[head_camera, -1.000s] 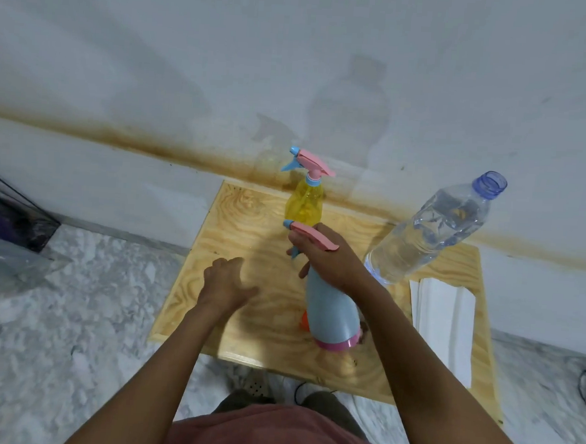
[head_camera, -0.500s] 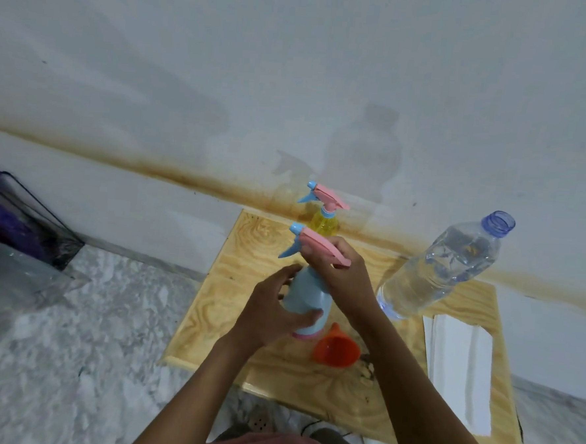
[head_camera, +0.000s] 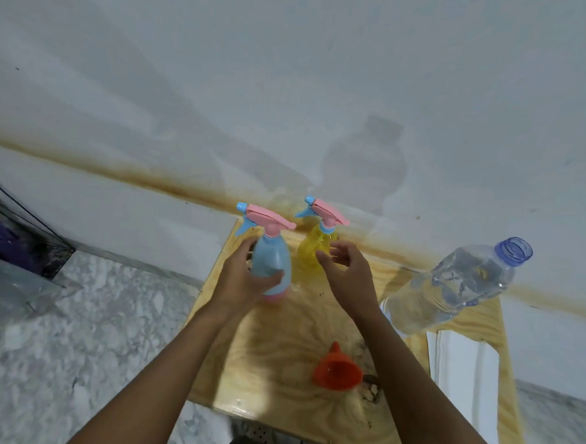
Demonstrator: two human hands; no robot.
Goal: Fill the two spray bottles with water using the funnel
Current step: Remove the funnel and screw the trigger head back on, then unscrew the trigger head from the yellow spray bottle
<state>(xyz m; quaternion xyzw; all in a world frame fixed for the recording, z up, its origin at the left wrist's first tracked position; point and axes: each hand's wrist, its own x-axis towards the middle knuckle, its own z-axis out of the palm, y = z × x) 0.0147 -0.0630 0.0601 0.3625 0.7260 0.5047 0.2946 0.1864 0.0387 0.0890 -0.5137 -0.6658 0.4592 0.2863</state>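
My left hand (head_camera: 243, 280) grips the body of a light blue spray bottle (head_camera: 270, 254) with a pink trigger head, upright at the far left of the wooden table (head_camera: 275, 375). Beside it stands a yellow spray bottle (head_camera: 314, 247) with the same pink head. My right hand (head_camera: 347, 269) hovers with loosely spread fingers just in front of the yellow bottle, holding nothing. An orange funnel (head_camera: 337, 370) lies on its side near the table's front. A large clear water bottle (head_camera: 452, 286), uncapped with a blue neck ring, stands at the right.
A folded white cloth (head_camera: 463, 380) lies along the table's right edge. The wall rises directly behind the table. A dark wire basket (head_camera: 13, 235) sits on the marble floor (head_camera: 71, 345) to the left.
My right hand has let go of the blue bottle's trigger head and moved right toward the yellow bottle. My left hand has carried the blue bottle back and left, next to the yellow one.
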